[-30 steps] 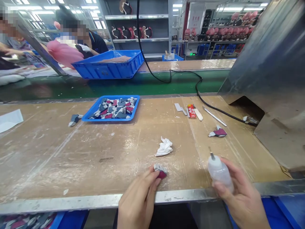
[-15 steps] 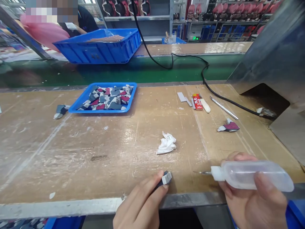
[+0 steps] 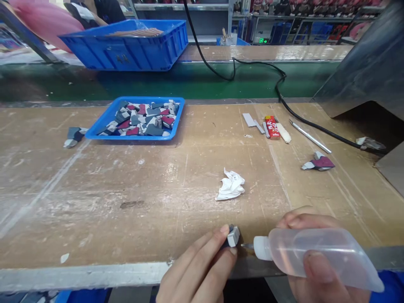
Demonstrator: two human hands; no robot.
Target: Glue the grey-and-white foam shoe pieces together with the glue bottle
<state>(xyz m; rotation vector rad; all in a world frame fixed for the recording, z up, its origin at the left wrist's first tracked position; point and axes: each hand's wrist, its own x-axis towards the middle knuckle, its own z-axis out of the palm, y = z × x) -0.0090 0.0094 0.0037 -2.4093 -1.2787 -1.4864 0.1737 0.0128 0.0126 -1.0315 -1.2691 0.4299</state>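
Observation:
Between thumb and fingers, my left hand (image 3: 202, 265) pinches a small grey and white plastic piece (image 3: 233, 237) at the table's front edge; most of its dark part is hidden by the fingers. My right hand (image 3: 315, 261) is wrapped around a translucent squeeze bottle (image 3: 318, 252) lying nearly level. Its thin metal needle tip (image 3: 247, 245) points left and sits just right of the piece's pale end; I cannot tell whether they touch. Beyond my hands lies a crumpled white tissue (image 3: 231, 185).
A blue tray (image 3: 132, 139) holds many grey, white and maroon pieces; one grey piece (image 3: 74, 136) lies beside it. Rightward are a maroon piece (image 3: 322, 163), a metal pen-like tool (image 3: 309, 136), a red packet (image 3: 272, 127) and a black cable (image 3: 303, 117). A blue crate (image 3: 126, 52) stands behind.
My right hand has brought the bottle left, so its needle is now close to the piece. My left hand sits slightly further right in view; the camera view has also shifted.

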